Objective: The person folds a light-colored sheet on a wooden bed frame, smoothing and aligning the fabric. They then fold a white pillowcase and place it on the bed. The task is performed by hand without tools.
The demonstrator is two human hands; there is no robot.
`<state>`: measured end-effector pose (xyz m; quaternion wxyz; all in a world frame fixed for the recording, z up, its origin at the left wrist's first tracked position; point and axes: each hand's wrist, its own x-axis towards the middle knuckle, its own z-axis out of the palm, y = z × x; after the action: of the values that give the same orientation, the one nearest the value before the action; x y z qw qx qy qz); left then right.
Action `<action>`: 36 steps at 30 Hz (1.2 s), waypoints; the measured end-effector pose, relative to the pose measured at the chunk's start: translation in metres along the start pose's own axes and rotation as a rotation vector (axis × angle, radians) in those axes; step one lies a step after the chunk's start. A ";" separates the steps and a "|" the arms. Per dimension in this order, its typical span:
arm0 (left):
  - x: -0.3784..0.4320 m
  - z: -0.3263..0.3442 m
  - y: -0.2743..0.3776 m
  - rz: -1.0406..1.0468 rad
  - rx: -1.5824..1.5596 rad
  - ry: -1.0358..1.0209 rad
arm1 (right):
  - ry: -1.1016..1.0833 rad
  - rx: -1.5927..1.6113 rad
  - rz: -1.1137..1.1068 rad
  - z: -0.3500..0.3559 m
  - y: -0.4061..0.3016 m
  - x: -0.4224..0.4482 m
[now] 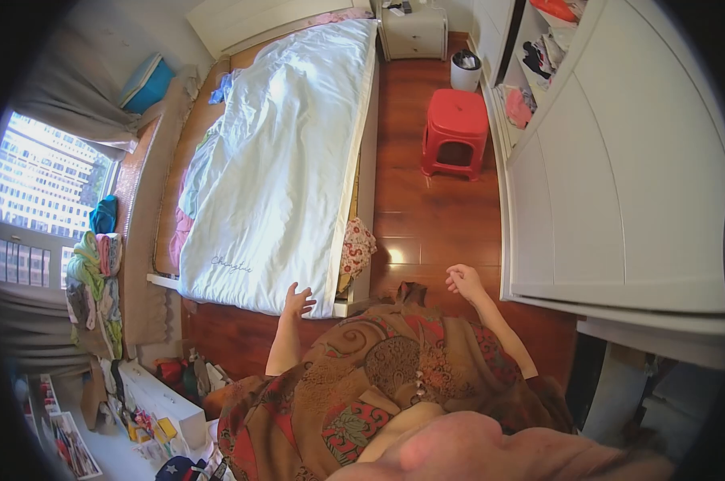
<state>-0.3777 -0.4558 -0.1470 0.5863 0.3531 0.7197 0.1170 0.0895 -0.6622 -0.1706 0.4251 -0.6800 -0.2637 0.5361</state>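
Note:
My left hand point(299, 300) holds nothing, its fingers spread over the near end of a pale satin quilt point(272, 162). Whether it touches the fabric is not clear. The quilt lies lengthwise on a bed point(237, 59), wrinkled, with stitched lettering at its near end. To the right, over the wooden floor point(410, 240), my right hand point(463, 281) hovers with its fingers curled and apart from any object. A red-flowered cloth point(357, 246) bulges from the bed's right side. Pink fabric point(182, 237) and a blue cloth point(222, 89) show along the quilt's left edge.
A red plastic stool point(456, 132) stands between the bed and a white sliding-door wardrobe point(585, 198). Behind it are a waste bin point(465, 73) and a nightstand point(415, 33). Folded clothes point(95, 276) lie on the windowsill at left; a cluttered desk point(107, 448) stands at lower left.

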 end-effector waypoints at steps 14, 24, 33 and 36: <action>0.175 0.060 0.144 -0.062 -0.158 0.039 | -0.174 -0.065 0.041 -0.035 -0.152 0.207; 0.269 0.091 0.341 0.095 -0.342 0.049 | -0.031 -0.015 0.222 -0.074 -0.239 0.336; 0.327 0.071 0.396 0.070 -0.422 0.213 | -0.088 0.043 0.229 -0.103 -0.312 0.505; 0.338 0.058 0.391 -0.008 -0.463 0.343 | -0.088 0.087 0.191 -0.129 -0.342 0.567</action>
<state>-0.2006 0.0309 -0.1935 0.5213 0.1821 0.7639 0.3338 0.4078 -0.0672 -0.1543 0.3894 -0.6587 -0.1926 0.6143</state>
